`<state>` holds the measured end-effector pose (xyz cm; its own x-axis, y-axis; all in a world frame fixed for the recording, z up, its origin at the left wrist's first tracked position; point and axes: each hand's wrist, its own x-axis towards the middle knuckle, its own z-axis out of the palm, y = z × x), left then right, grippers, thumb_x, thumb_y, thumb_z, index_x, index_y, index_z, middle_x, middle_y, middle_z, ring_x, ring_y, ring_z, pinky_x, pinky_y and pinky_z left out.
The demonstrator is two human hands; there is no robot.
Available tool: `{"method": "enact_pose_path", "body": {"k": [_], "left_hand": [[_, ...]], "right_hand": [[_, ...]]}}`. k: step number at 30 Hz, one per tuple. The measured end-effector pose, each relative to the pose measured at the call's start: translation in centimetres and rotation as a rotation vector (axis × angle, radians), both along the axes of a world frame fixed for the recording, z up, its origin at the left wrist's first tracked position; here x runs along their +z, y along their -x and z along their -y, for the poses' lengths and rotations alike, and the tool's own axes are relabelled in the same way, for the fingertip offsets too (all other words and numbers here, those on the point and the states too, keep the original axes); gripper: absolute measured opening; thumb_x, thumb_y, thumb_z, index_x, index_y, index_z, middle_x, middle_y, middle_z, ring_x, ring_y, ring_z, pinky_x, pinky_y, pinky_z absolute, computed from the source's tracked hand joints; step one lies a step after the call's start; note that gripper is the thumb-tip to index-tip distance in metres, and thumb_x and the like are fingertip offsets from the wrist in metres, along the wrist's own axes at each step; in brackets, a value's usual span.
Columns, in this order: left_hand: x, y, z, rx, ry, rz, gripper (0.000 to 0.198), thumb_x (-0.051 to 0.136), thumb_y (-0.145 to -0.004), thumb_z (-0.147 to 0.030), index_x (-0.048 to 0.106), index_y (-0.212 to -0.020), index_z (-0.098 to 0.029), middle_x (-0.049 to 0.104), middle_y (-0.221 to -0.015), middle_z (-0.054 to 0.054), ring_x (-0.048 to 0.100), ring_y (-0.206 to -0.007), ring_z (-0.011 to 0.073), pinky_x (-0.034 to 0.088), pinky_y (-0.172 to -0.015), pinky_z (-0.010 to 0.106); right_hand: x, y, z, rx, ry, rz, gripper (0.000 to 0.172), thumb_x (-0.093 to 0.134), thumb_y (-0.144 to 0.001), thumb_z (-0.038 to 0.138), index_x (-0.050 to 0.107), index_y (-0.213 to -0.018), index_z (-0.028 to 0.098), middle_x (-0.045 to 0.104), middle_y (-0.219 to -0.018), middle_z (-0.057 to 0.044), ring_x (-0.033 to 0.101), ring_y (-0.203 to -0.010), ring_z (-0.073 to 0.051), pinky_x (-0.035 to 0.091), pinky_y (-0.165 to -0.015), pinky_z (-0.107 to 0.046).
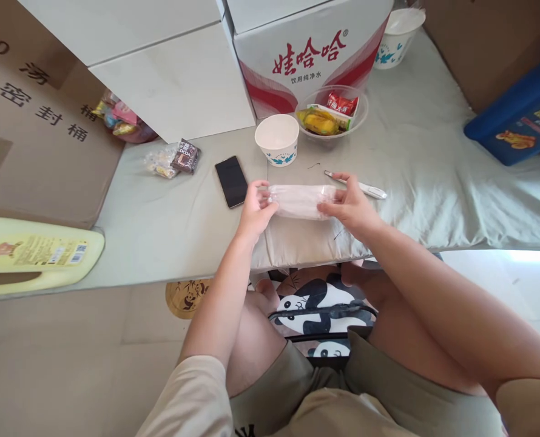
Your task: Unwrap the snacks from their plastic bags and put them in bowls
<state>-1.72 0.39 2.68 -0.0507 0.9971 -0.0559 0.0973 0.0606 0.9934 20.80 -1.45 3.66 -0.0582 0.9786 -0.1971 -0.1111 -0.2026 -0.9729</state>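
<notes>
We pinch the plastic-wrapped white packet (297, 201) by both ends; its long axis runs from our left hand (255, 211) to our right hand (354, 207).

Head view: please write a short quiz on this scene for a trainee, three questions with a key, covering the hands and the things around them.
1. True or false: the left hand and the right hand hold opposite ends of a white oblong packet in clear film.
2. Multiple choice: what lies in the clear round plastic bowl?
A) a flat black phone
B) snack packets in red and yellow wrappers
C) a slim white-handled tool
3. Short answer: what colour are the large characters on the white cardboard carton behind the bowl?

Key: 1. True. 2. B. 3. Red.
</notes>
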Motion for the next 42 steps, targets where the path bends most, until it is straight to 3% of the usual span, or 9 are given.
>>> {"method": "enact_pose_path", "body": {"k": [3, 7, 12, 19, 25, 28, 32, 37, 42], "left_hand": [[-0.4, -0.4, 0.0, 0.171, -0.176, -0.124, 0.024, 0.069, -0.073, -0.015, 0.054, -0.090, -0.022, 0.059, -0.086, -0.001, 0.061, -0.076, 0.0106, 0.051, -0.074, 0.024], [-0.1, -2.3, 0.9, -0.126, -0.136, -0.056, 0.029, 0.077, -0.077, -0.038, 0.062, -0.095, -0.021, 0.070, -0.098, 0.005, 0.068, -0.095, 0.0184, 0.054, -0.086, 0.032], [0.6, -4.6, 1.4, -0.376, -0.062, 0.122, 0.058, 0.079, -0.073, -0.064, 0.070, -0.112, -0.022, 0.074, -0.121, 0.011, 0.068, -0.114, 0.0274, 0.053, -0.097, 0.039], [0.4, -1.2, -0.8, 0.373, -0.182, 0.313, 0.048, 0.086, -0.066, -0.056, 0.069, -0.095, -0.022, 0.073, -0.090, 0.003, 0.069, -0.082, 0.0163, 0.054, -0.078, 0.029], [6.3, 1.4, -6.2, 0.483, -0.296, -0.122, 0.021, 0.076, -0.070, -0.024, 0.060, -0.083, -0.021, 0.067, -0.087, 0.003, 0.068, -0.089, 0.0215, 0.054, -0.088, 0.038], [9.4, -1.2, -11.1, 0.370, -0.497, -0.870, 0.014, 0.069, -0.071, -0.012, 0.062, -0.078, -0.021, 0.066, -0.095, 0.009, 0.062, -0.109, 0.0310, 0.047, -0.101, 0.047], [9.7, -5.4, -16.8, -0.143, -0.200, -1.260, 0.020, 0.070, -0.064, -0.005, 0.060, -0.068, -0.022, 0.069, -0.087, 0.010, 0.066, -0.107, 0.0363, 0.047, -0.099, 0.048], [7.7, -6.3, -20.2, -0.481, 0.178, -1.042, 0.027, 0.073, -0.044, -0.001, 0.057, -0.048, -0.022, 0.062, -0.058, 0.003, 0.072, -0.089, 0.0338, 0.054, -0.085, 0.043], [5.5, -5.4, -20.9, -0.367, 0.000, -0.568, 0.024, 0.078, -0.045, -0.005, 0.060, -0.051, -0.019, 0.065, -0.056, 0.001, 0.071, -0.080, 0.0234, 0.057, -0.081, 0.038]], "right_hand": [[0.1, 0.0, 0.2, -0.134, -0.087, 0.130, 0.031, 0.074, -0.070, 0.028, 0.055, -0.094, 0.024, 0.057, -0.074, 0.004, 0.055, -0.070, -0.015, 0.047, -0.070, -0.031], [0.6, 0.8, 1.2, -0.078, -0.249, 0.249, 0.019, 0.068, -0.080, 0.036, 0.055, -0.080, 0.023, 0.062, -0.083, 0.000, 0.055, -0.075, -0.016, 0.046, -0.075, -0.034], [0.6, 2.7, 2.2, 0.139, -0.166, -0.173, 0.027, 0.066, -0.083, 0.049, 0.062, -0.093, 0.024, 0.068, -0.094, -0.003, 0.064, -0.090, -0.019, 0.052, -0.084, -0.038], [0.1, 1.6, 0.7, -0.038, -0.043, -0.053, 0.024, 0.064, -0.077, 0.044, 0.065, -0.089, 0.023, 0.067, -0.090, -0.002, 0.062, -0.077, -0.015, 0.051, -0.077, -0.033], [-0.2, 2.8, -0.1, 0.168, 0.034, -0.012, 0.019, 0.055, -0.076, 0.038, 0.062, -0.082, 0.022, 0.061, -0.075, 0.000, 0.057, -0.068, -0.014, 0.044, -0.066, -0.028], [0.1, 3.5, -0.4, 0.227, 0.026, -0.010, 0.017, 0.053, -0.076, 0.036, 0.062, -0.083, 0.022, 0.060, -0.072, 0.001, 0.052, -0.064, -0.014, 0.039, -0.059, -0.027], [0.4, 3.7, -1.1, 0.279, 0.018, -0.041, 0.016, 0.051, -0.077, 0.034, 0.060, -0.083, 0.023, 0.055, -0.068, 0.002, 0.048, -0.060, -0.015, 0.036, -0.056, -0.027], [0.4, 3.5, -2.3, 0.253, 0.029, -0.070, 0.014, 0.050, -0.076, 0.032, 0.060, -0.081, 0.023, 0.057, -0.067, 0.002, 0.048, -0.058, -0.015, 0.036, -0.056, -0.027], [0.4, 3.3, -2.7, 0.252, 0.026, -0.059, 0.017, 0.049, -0.077, 0.034, 0.061, -0.083, 0.024, 0.056, -0.066, 0.003, 0.048, -0.058, -0.015, 0.036, -0.057, -0.028]]}}
